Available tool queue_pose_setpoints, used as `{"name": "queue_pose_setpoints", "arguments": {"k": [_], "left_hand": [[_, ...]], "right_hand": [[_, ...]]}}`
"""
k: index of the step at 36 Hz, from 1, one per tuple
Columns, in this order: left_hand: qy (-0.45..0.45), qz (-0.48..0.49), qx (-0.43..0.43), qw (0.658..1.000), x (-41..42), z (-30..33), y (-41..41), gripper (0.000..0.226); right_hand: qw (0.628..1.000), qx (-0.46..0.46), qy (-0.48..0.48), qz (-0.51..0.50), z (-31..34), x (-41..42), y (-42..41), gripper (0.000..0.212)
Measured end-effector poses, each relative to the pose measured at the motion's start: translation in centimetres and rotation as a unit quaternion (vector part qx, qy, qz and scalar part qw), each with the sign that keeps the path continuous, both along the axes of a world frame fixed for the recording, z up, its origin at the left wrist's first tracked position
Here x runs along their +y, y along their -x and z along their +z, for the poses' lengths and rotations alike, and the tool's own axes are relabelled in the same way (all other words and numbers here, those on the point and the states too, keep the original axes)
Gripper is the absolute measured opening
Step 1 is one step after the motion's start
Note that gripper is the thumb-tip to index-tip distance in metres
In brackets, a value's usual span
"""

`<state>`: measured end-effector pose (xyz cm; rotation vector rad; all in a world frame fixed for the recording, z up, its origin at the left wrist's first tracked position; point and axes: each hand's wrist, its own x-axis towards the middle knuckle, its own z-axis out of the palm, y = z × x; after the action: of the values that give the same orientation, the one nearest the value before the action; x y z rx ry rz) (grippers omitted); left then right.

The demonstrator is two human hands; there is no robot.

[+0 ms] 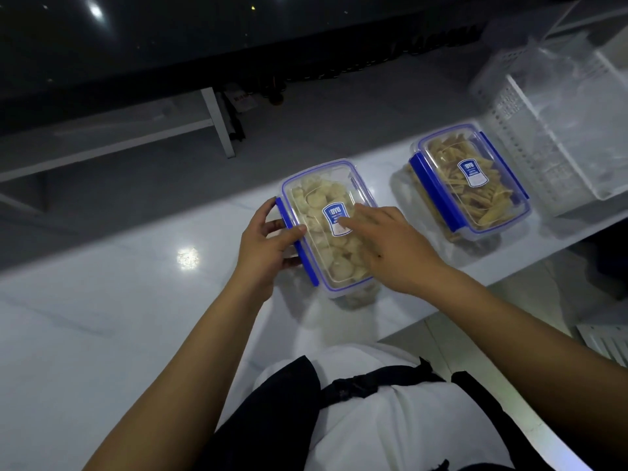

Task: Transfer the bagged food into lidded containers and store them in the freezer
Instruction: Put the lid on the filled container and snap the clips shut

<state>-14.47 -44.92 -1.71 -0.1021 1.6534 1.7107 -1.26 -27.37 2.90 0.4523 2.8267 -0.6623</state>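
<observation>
While you look down from the head view, your left hand (268, 239) curls around the blue side clip (296, 242) of the near container (331, 229) of pale round pieces on the white counter (102, 300), and your right hand (384, 243) lies flat, fingers straight, on its clear lid (326, 202). Keep pressing the lid level while you snap that clip down, I'd judge. A second container (470, 180) of yellow strips sits apart to your right, beside a white basket (530, 144).
</observation>
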Motion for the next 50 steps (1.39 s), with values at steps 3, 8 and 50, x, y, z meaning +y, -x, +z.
{"name": "queue_pose_setpoints", "arguments": {"k": [3, 8, 50], "left_hand": [[0.008, -0.007, 0.003, 1.0, -0.3, 0.3, 0.9, 0.062], [0.038, -0.028, 0.013, 0.999, 0.0, 1.0, 1.9, 0.063], [0.138, -0.12, 0.043, 0.982, 0.9, 2.3, -0.6, 0.095]], "right_hand": [[0.998, -0.018, 0.061, 0.019, 1.1, 1.1, -0.1, 0.061], [0.984, -0.112, -0.073, 0.118, 1.3, 2.3, 1.3, 0.093], [0.848, -0.191, 0.398, -0.293, -0.6, 8.3, 5.1, 0.052]]}}
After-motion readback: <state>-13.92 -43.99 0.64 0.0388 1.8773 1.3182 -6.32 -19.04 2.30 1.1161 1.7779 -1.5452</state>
